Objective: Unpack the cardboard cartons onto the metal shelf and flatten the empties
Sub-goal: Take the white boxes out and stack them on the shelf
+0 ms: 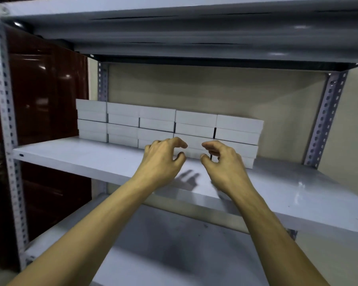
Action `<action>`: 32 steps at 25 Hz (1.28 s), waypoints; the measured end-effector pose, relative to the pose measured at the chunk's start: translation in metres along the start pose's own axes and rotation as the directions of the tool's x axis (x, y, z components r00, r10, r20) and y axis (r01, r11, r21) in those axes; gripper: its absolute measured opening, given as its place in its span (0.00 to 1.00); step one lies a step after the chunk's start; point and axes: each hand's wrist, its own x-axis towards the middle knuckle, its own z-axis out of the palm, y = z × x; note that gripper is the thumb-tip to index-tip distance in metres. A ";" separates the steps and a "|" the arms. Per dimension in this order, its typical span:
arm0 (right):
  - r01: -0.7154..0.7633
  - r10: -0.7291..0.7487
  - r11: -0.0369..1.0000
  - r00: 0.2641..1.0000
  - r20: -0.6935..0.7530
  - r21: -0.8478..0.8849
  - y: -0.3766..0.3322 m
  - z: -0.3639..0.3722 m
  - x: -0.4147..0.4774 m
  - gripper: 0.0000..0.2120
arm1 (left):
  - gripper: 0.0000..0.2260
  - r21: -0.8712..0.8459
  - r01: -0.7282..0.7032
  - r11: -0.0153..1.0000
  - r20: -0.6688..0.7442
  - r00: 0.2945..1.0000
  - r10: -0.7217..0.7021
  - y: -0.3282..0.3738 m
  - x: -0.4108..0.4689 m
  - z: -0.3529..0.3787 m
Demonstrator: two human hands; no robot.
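Observation:
Several flat white boxes (195, 119) stand in a row of stacks at the back of the grey metal shelf (77, 155), against the beige wall. My left hand (163, 159) and my right hand (223, 164) hover side by side just in front of the lower boxes near the row's right end. The fingers of both are loosely curled with thumbs apart, and neither holds anything. Whether the fingertips touch the boxes I cannot tell. No cardboard carton is in view.
A lower shelf board (174, 254) lies beneath my forearms and an upper board (174, 34) closes off the top. Perforated uprights (326, 120) frame the bay. A dark red door (46, 104) stands to the left. The shelf right of the boxes is bare.

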 end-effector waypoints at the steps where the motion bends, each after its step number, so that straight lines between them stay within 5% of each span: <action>1: 0.014 -0.015 1.000 1.000 0.006 0.023 -0.005 0.005 -0.003 0.17 | 0.13 -0.009 0.012 1.000 -0.018 1.000 -0.012 -0.003 -0.007 -0.006; 16: 0.169 -0.260 0.881 0.953 0.155 0.441 -0.087 0.091 -0.060 0.12 | 0.11 -0.009 0.249 0.968 -0.254 0.936 -0.243 -0.062 -0.126 -0.078; 32: -0.016 -0.295 0.819 0.845 0.445 0.573 -0.108 0.222 -0.188 0.10 | 0.12 0.099 0.575 0.812 -0.289 0.798 -0.529 -0.134 -0.284 -0.097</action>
